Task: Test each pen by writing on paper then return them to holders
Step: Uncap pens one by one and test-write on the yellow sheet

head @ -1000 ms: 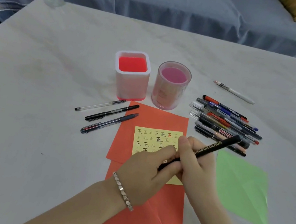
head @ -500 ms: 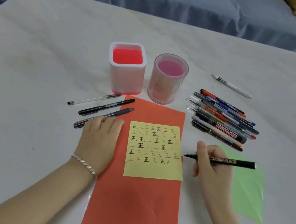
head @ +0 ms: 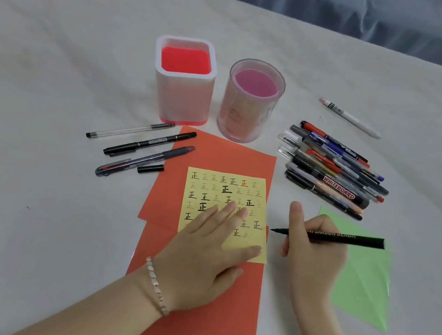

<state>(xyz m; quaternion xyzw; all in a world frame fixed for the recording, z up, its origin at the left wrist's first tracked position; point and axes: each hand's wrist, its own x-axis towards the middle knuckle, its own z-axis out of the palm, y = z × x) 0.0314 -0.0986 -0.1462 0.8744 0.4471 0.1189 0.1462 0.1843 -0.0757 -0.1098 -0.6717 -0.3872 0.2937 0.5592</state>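
White worktop (head: pixel 58 57) is covered by orange sheets (head: pixel 216 152); the yellow paper (head: pixel 239 190) is pressed flat under the straight fingers of the left hand (head: pixel 207 254). An uncapped black pen (head: pixel 346 239) is gripped in the right hand (head: pixel 313 250), its tip just left of that hand. Fresh ink could be smeared if the pressing fingers are dragged.

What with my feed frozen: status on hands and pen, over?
Left hand flat on yellow paper. Right hand grips black pen, tip at paper edge. Nothing in the way.
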